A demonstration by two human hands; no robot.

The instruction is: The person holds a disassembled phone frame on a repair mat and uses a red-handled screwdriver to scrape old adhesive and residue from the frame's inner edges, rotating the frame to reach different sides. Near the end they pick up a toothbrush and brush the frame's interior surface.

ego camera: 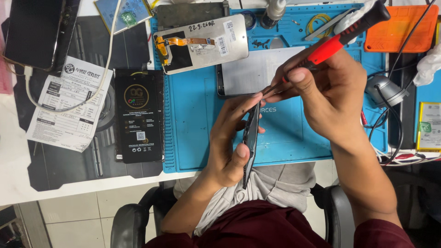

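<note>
Phone frame (250, 138) (held edge-on) gripped in left hand (229, 147), right hand (321, 96) grasping red-handled screwdriver (337, 41), tip at frame's top edge

Phone (251, 138): seen edge-on; its faces do not show, and the left hand (232, 147) covers part of the near edge.
Screwdriver (342, 39): tip hidden between fingertips and phone; contact point cannot be told.
Right hand (321, 92): palm and inner fingers turned from view.
Screws (261, 43): too small to count or sort.
Dark device (34, 32): cut off by the top edge.
Battery (429, 126): cut off by the right edge.
Orange tray (402, 30): partly behind the screwdriver handle.
Chair (133, 220): mostly hidden under the person, cut by the bottom edge.
Bottle (274, 11): top cut off.
</note>
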